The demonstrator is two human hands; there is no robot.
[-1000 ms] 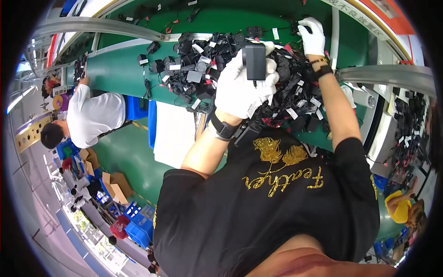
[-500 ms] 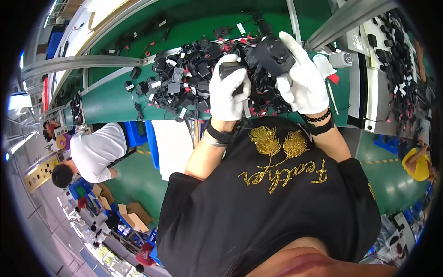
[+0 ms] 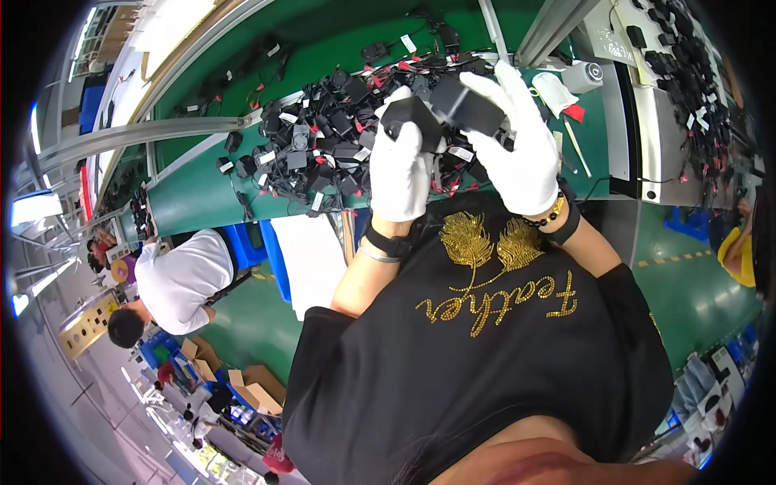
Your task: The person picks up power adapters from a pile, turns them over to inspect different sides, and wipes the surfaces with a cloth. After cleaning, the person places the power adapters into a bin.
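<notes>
In my white-gloved left hand (image 3: 400, 178) is a black boxy power adapter (image 3: 414, 121), gripped between thumb and fingers. My right hand (image 3: 521, 158), also gloved in white, holds a second black adapter (image 3: 467, 105) with a shiny face. The two adapters are close together, and I cannot tell whether they touch. Both hands are raised over a tangled pile of black adapters (image 3: 299, 158) with cables, white labels and red tips, heaped on the green bench (image 3: 194, 194).
Metal frame bars (image 3: 162, 124) rise around the bench. A white cylindrical container (image 3: 584, 77) and a red-and-white piece (image 3: 558, 93) are at the right. More black parts (image 3: 675, 56) lie beyond. A person in a white top (image 3: 190, 275) bends at the left, near blue bins (image 3: 245, 244).
The right hand has turned its adapter and brought it left and lower, close to the left one. The left hand's adapter has also been turned, showing more of its body.
</notes>
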